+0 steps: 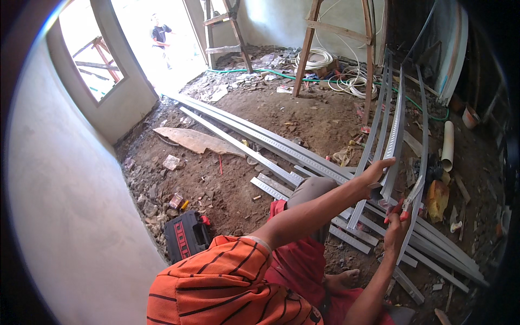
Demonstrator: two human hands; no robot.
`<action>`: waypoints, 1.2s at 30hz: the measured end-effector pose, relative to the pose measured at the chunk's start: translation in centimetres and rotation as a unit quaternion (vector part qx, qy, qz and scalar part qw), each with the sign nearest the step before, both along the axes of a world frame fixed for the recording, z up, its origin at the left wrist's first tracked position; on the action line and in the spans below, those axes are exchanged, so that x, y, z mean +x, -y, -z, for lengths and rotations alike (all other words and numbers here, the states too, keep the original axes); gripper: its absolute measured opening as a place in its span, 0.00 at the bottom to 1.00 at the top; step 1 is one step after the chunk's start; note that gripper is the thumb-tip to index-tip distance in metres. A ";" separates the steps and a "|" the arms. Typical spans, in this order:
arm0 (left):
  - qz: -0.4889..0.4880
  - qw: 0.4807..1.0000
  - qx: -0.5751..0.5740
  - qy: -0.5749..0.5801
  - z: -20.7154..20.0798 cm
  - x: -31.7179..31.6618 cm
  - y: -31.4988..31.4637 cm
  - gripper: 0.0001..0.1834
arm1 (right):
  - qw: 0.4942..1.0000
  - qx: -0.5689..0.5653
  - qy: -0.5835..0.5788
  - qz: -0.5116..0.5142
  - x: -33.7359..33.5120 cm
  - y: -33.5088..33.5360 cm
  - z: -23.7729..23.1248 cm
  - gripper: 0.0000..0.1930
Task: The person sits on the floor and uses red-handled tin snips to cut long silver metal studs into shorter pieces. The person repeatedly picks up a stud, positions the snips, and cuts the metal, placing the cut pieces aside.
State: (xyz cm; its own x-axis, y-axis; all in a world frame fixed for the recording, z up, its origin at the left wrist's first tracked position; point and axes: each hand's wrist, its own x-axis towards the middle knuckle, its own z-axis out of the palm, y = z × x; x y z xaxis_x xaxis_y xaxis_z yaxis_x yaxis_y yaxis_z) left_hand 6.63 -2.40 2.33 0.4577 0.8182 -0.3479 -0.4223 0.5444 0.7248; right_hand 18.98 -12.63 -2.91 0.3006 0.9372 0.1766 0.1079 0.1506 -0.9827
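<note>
My left hand (375, 174) is closed around the near end of a long galvanized metal channel (395, 143), which has a row of slots along it and runs away toward the back right. Tin snips (415, 190) with red handles are gripped in my right hand (396, 234), just right of that end. Their pale blades point up and away, beside another long metal strip (423, 127); whether they touch it I cannot tell. More channels (374, 143) extend alongside the held one, and shorter cut pieces (351, 238) lie below my hands.
Long metal profiles (254, 135) cross the dirt floor (227, 187). A black tool case (184, 236) rests near the left wall. Wooden trestles (306, 51), coiled white cable (352, 84) and a green hose (271, 71) are farther back. A white pipe (448, 143) lies right. Another person (160, 35) stands outside.
</note>
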 end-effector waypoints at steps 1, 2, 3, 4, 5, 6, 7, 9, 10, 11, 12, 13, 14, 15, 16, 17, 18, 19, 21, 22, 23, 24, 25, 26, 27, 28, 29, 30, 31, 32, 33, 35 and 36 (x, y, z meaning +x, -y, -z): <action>0.009 1.000 0.003 0.002 0.3 0.0 -0.1 0.22 | 0.999 -0.035 0.024 -0.019 1.1 -0.1 0.5 0.24; 0.017 1.000 0.006 0.003 0.6 -0.1 -0.1 0.20 | 0.996 -0.071 0.049 -0.039 1.5 -0.1 0.5 0.24; 0.024 1.000 0.008 0.005 1.0 -0.2 -0.2 0.19 | 0.995 -0.074 0.053 -0.036 1.6 0.0 0.6 0.24; 0.036 0.999 -0.004 0.027 1.3 -0.2 -0.2 0.17 | 0.995 -0.078 0.058 -0.033 1.5 0.1 0.7 0.24; 0.047 0.998 -0.015 0.049 1.6 -0.2 -0.3 0.16 | 0.995 -0.079 0.061 -0.030 1.3 0.1 0.6 0.24; 0.058 0.996 -0.026 0.070 1.8 -0.3 -0.3 0.14 | 0.993 -0.078 0.074 -0.038 1.5 0.2 0.6 0.24; 0.060 0.994 -0.025 0.083 2.3 -0.3 -0.4 0.13 | 0.992 -0.077 0.087 -0.045 1.7 0.3 0.8 0.24; 0.061 0.992 -0.022 0.108 3.0 -0.2 -0.4 0.12 | 0.996 -0.051 0.068 -0.041 1.2 0.4 0.8 0.26; 0.064 0.992 -0.021 0.110 3.3 -0.4 -0.5 0.11 | 0.996 -0.039 0.071 -0.048 1.1 0.3 0.7 0.27; 0.069 0.991 -0.021 0.113 3.1 -0.5 -0.2 0.11 | 0.995 -0.029 0.074 -0.055 1.3 0.3 0.6 0.29; 0.073 0.990 -0.022 0.116 3.0 -0.6 -0.1 0.10 | 0.995 -0.019 0.078 -0.061 1.5 0.2 0.6 0.31; 0.087 0.989 -0.013 0.122 3.2 -0.7 -0.2 0.11 | 0.993 -0.042 0.061 -0.089 2.3 0.2 1.0 0.32; 0.102 0.986 -0.003 0.128 3.5 -0.6 -0.5 0.13 | 0.990 -0.063 0.045 -0.116 3.4 0.2 1.0 0.33; 0.119 0.984 0.006 0.134 3.9 -0.5 -0.8 0.14 | 0.986 -0.084 0.028 -0.142 4.1 0.3 1.1 0.34; 0.094 0.987 0.093 0.096 4.3 -0.4 -1.2 0.19 | 0.993 -0.045 0.026 -0.105 4.2 0.1 1.5 0.32; 0.099 0.983 0.142 0.062 4.2 0.4 -1.0 0.20 | 0.998 -0.014 0.026 -0.057 4.1 0.4 1.5 0.31; 0.101 0.980 0.170 0.026 4.0 0.1 -1.6 0.21 | 1.000 0.016 0.027 -0.005 3.8 0.4 1.5 0.29; 0.107 0.985 0.136 0.009 3.3 -0.7 -1.3 0.21 | 0.994 0.066 0.081 0.020 3.0 0.3 1.4 0.25; 0.133 0.991 0.030 0.009 1.7 -1.7 -1.0 0.23 | 0.966 0.117 0.224 0.061 2.7 0.0 1.1 0.18; 0.136 0.991 0.007 0.012 0.9 -2.4 -0.9 0.24 | 0.943 0.123 0.303 0.061 2.4 0.2 0.3 0.17; 0.106 0.994 0.029 0.020 0.8 -2.6 -1.1 0.21 | 0.950 0.123 0.283 0.055 1.8 0.1 -0.6 0.18; 0.075 0.995 0.052 0.028 0.8 -2.1 -1.2 0.18 | 0.956 0.125 0.262 0.051 1.5 0.3 -1.2 0.20; 0.073 0.995 0.042 0.051 0.9 -1.6 -1.0 0.15 | 0.958 0.119 0.256 0.044 1.4 0.9 -1.4 0.20; 0.071 0.994 0.036 0.073 0.6 -1.0 -1.2 0.13 | 0.960 0.119 0.249 0.040 1.4 1.0 -1.7 0.20; 0.066 0.993 0.030 0.095 0.4 -0.5 -1.1 0.10 | 0.962 0.120 0.241 0.033 1.5 1.1 -1.9 0.19; 0.080 0.992 0.027 0.090 0.2 -0.2 -1.0 0.10 | 0.956 0.128 0.261 0.039 1.7 1.2 -1.8 0.20; 0.091 0.992 0.023 0.084 0.0 -0.1 -0.9 0.11 | 0.949 0.135 0.280 0.043 1.7 1.1 -1.6 0.20; 0.100 0.992 0.019 0.079 -0.1 0.0 -0.9 0.11 | 0.942 0.142 0.299 0.044 1.7 1.0 -1.6 0.20; 0.095 0.992 0.011 0.080 -0.1 -0.1 -0.8 0.11 | 0.934 0.145 0.322 0.049 1.7 1.1 -1.7 0.22; 0.089 0.993 0.013 0.071 0.0 -0.2 -0.8 0.11 | 0.930 0.148 0.332 0.057 1.6 1.1 -1.7 0.22; 0.082 0.995 0.016 0.062 0.1 -0.4 -0.8 0.11 | 0.926 0.151 0.341 0.064 1.5 1.1 -1.6 0.22; 0.068 0.996 0.026 0.049 0.1 -0.4 -0.6 0.11 | 0.921 0.156 0.351 0.071 1.5 1.0 -1.3 0.23; 0.061 0.997 0.033 0.046 0.1 -0.4 -0.5 0.11 | 0.920 0.158 0.350 0.073 1.5 0.9 -1.2 0.23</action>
